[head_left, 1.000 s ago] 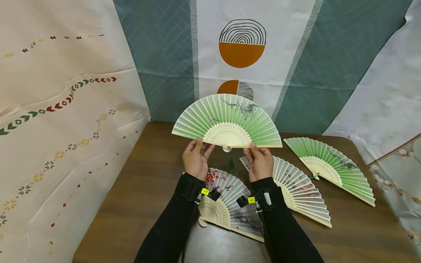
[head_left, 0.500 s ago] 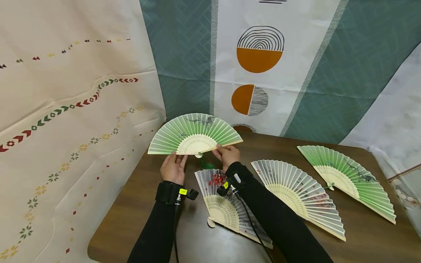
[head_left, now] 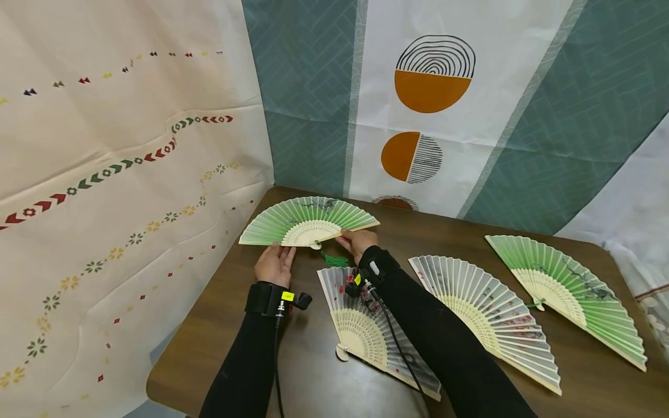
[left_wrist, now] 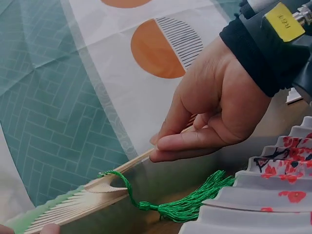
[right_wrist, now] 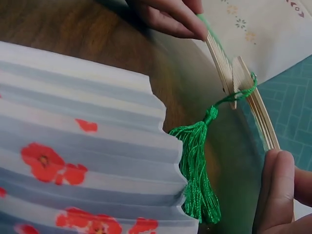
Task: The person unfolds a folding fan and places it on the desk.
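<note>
An open green folding fan (head_left: 310, 217) with pale ribs and a dark branch print is at the back left, low over the table. My left hand (head_left: 274, 266) holds its left edge from below. At its right edge, my right hand (head_left: 359, 242) pinches the outer rib between thumb and fingers, plainest in the left wrist view. From the pivot hangs a green tassel (right_wrist: 195, 168), which touches the table side beside a grey fan (head_left: 366, 331) with red flowers. My right forearm passes over that grey fan and hides part of it.
Another grey-white open fan (head_left: 483, 310) and a second green open fan (head_left: 569, 290) lie on the right of the brown wooden table (head_left: 219, 348). Cloth hangings (head_left: 308, 116) stand along the back and left. Cables run from both wrist cameras.
The green fan in my hands has moved left and down, from in front of the hanging to near the table's back left. Both hands keep their hold. The head view has shifted.
</note>
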### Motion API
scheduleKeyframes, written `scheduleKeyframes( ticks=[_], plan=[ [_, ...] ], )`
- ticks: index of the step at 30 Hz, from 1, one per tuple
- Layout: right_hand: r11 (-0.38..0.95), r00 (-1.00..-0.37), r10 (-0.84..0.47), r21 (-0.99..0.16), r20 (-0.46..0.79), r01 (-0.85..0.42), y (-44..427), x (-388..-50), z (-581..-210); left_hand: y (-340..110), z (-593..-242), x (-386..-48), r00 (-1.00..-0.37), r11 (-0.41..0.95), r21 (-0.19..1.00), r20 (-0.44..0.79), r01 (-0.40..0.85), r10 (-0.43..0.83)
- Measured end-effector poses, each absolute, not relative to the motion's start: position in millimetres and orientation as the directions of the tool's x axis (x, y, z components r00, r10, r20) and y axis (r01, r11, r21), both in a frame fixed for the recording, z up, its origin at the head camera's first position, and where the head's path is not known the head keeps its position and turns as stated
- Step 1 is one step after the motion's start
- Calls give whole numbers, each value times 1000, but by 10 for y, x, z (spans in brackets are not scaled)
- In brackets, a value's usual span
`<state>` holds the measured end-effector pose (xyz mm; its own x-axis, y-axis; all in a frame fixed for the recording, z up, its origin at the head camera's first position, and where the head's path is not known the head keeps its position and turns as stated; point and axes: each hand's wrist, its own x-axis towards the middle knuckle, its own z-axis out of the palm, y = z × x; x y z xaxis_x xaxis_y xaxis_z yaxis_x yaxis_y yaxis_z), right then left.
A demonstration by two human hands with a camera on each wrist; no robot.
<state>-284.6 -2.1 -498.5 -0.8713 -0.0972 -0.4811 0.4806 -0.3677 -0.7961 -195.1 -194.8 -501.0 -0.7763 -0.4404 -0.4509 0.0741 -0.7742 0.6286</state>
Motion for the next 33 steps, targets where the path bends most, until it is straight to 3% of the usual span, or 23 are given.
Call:
scheduleKeyframes(
  ticks=[19,33],
  plan=[
    [-311,-853,-86,-800,-514,513,-67,-2967,-5001,-2084,-5061,-1877,-791,-835,550,-512,-1,-336],
    [-258,-843,-98,-804,-529,535,-43,-2943,-4973,-2091,-5111,-1786,-753,-826,562,-525,43,-396]
  ],
)
